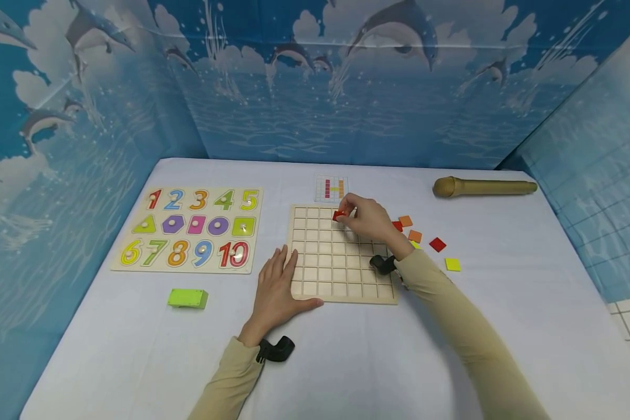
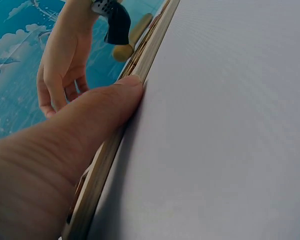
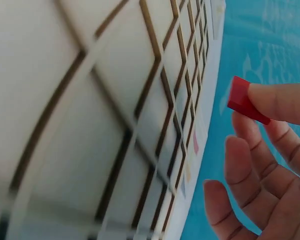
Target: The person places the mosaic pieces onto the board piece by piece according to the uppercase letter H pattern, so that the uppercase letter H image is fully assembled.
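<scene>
Between thumb and fingertips, my right hand (image 1: 366, 219) pinches a red square tile (image 1: 338, 216) over the upper part of a wooden grid board (image 1: 325, 246). In the right wrist view the red tile (image 3: 242, 100) is held clear of the grid. My left hand (image 1: 279, 289) lies at the board's lower left corner with fingers spread. Its thumb (image 2: 110, 102) rests along the board's front edge in the left wrist view. Just behind the board lies a small card (image 1: 332, 188) printed with a grid and coloured squares.
Loose red, orange and yellow tiles (image 1: 438, 244) lie right of the board, some partly behind the right forearm. A number and shape puzzle (image 1: 154, 228) and a green block (image 1: 188, 298) are at left. A gold microphone-shaped object (image 1: 485, 187) lies at the back right.
</scene>
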`<action>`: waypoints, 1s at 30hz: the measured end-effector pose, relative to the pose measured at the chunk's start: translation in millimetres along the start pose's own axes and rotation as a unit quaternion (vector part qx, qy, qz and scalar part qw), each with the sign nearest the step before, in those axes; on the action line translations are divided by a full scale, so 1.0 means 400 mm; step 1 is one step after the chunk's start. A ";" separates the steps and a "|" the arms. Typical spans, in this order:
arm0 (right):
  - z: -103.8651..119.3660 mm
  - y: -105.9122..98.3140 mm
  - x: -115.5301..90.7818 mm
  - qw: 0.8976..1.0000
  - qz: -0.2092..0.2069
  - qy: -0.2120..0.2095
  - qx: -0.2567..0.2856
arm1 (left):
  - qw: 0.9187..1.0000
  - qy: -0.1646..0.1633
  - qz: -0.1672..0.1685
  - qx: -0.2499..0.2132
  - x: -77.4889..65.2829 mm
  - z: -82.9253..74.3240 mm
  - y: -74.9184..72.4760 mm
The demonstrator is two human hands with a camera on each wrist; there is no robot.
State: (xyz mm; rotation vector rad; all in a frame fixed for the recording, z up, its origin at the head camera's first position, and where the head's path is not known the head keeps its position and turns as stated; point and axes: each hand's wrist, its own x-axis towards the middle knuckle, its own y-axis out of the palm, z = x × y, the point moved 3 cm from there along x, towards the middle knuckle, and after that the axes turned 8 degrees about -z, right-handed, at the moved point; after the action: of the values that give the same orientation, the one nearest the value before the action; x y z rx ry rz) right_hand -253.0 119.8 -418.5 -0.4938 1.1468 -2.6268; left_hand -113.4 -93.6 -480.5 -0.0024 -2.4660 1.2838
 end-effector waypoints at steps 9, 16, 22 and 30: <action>0.026 0.060 0.031 0.998 0.047 0.023 -0.042 | 1.000 -0.001 0.004 0.004 0.000 -0.001 0.000; 0.034 0.076 0.038 0.995 0.045 0.045 -0.076 | 1.000 -0.002 0.004 0.002 -0.001 0.000 -0.001; 0.033 0.080 0.040 0.992 0.054 0.048 -0.102 | 1.000 0.002 0.001 0.002 -0.001 0.000 -0.001; 0.040 0.074 0.030 0.986 0.073 0.052 -0.138 | 1.000 0.007 -0.004 0.001 -0.001 -0.001 0.000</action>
State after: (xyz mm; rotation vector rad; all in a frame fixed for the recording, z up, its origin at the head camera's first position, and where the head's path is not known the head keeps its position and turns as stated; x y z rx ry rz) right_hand -255.5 85.4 -427.6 -0.3111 1.5286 -2.4063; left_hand -112.8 -93.3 -480.4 -0.0013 -2.4508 1.2798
